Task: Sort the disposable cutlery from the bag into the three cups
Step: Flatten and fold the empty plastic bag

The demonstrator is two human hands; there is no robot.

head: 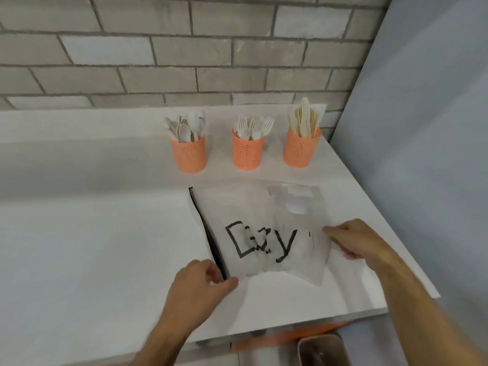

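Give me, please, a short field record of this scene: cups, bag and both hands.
left cup: spoons
middle cup: forks
right cup: wooden pieces, kind unclear
bag: clear, flat on the counter, looks empty
left hand: pinches the bag's black zip edge
right hand: holds the bag's right edge
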